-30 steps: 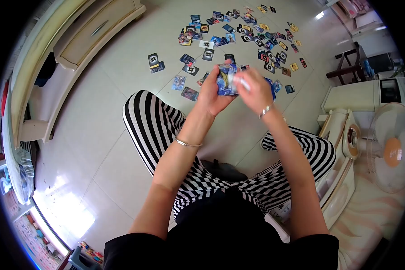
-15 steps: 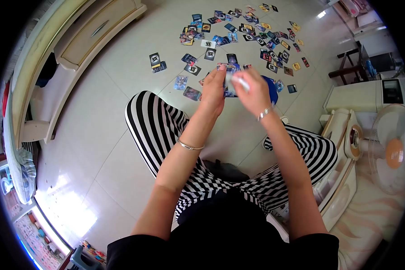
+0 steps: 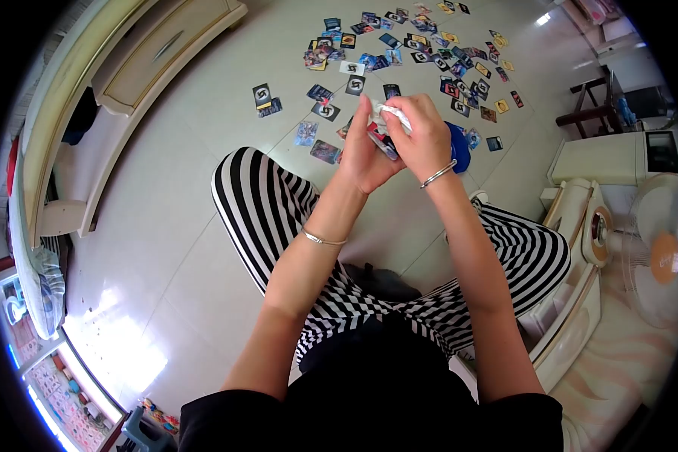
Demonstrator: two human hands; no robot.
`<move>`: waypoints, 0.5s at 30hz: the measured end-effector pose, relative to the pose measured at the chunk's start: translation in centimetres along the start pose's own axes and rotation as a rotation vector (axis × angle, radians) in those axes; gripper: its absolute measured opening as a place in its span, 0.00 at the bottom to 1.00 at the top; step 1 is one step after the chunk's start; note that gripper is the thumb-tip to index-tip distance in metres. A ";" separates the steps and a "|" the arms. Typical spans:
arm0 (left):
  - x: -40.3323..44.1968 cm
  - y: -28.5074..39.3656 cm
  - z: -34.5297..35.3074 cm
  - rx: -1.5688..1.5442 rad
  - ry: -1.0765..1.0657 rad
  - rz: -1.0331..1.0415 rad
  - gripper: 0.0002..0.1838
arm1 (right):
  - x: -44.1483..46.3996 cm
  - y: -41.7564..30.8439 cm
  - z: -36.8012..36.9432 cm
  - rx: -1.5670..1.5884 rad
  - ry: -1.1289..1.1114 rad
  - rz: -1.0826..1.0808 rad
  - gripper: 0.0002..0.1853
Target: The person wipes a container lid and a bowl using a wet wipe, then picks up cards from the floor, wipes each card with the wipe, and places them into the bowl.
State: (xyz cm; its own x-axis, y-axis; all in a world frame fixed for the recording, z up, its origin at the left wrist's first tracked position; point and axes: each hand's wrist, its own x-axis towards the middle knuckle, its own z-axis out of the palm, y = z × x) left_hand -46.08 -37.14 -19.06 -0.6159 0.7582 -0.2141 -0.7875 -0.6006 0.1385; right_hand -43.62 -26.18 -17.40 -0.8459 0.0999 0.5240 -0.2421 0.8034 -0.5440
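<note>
My left hand (image 3: pixel 362 161) is closed round some trading cards (image 3: pixel 383 143), tilted, with one edge showing between my hands; how many cannot be made out. My right hand (image 3: pixel 428 138) pinches a crumpled white tissue (image 3: pixel 394 114) against the top of these cards. Both hands are close together over the floor, and the right fingers partly cover the cards. Just beyond them lie loose cards, among them a colourful card (image 3: pixel 325 151) and a black-and-white card (image 3: pixel 325 111). Right of my right hand is a round blue object (image 3: pixel 459 148), partly hidden by the wrist.
Many cards (image 3: pixel 355 84) are scattered over the tiled floor (image 3: pixel 166 218) ahead. A cream drawer cabinet (image 3: pixel 147 64) stands left. On the right are a dark wooden stool (image 3: pixel 584 117), a cream box-shaped appliance (image 3: pixel 599 160) and a fan (image 3: pixel 648 256). My striped legs (image 3: pixel 260 203) flank my hands.
My right hand has turned with the tissue and now presses it onto the cards from above. The cards have tilted in my left hand, and their printed face shows less.
</note>
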 end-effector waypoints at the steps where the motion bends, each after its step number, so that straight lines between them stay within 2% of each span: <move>1: 0.3 0.1 -0.4 -0.001 0.005 0.004 0.30 | 0.0 -0.2 0.1 -0.047 -0.027 0.024 0.08; 3: 1.0 0.0 -1.1 -0.097 -0.154 0.007 0.31 | -1.3 -0.7 -0.5 -0.034 -0.092 -0.037 0.08; 4: 0.9 0.0 -1.2 -0.214 -0.146 -0.010 0.32 | -2.1 -1.0 -0.8 -0.023 -0.156 -0.098 0.08; 7: 0.8 0.1 -1.3 -0.065 -0.114 0.115 0.28 | -3.9 -1.4 -1.2 0.091 -0.146 -0.157 0.08; 9: 1.1 -0.1 -1.5 -0.133 -0.135 0.079 0.28 | -2.9 -0.7 -1.3 0.046 -0.148 -0.158 0.07; 11: 1.3 0.0 -1.6 -0.358 -0.153 -0.097 0.27 | -1.0 0.3 -1.0 -0.039 -0.080 -0.175 0.06; 12: 1.9 -0.2 -3.8 -0.287 -0.255 -0.035 0.25 | 0.0 0.6 -0.8 -0.103 -0.047 -0.166 0.06; 13: 1.7 0.0 -3.2 -0.284 -0.256 -0.034 0.25 | 1.1 1.0 -0.7 -0.101 -0.044 -0.168 0.06; 15: 1.5 0.1 -1.9 -0.095 -0.137 0.036 0.24 | 2.8 2.1 -0.7 -0.276 -0.006 -0.150 0.06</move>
State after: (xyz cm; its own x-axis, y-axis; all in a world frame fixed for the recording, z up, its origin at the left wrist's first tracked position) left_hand -47.02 -36.57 -21.18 -0.6462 0.7594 -0.0759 -0.7631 -0.6443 0.0508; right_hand -46.15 -23.86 -16.63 -0.8133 -0.0349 0.5808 -0.2273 0.9379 -0.2620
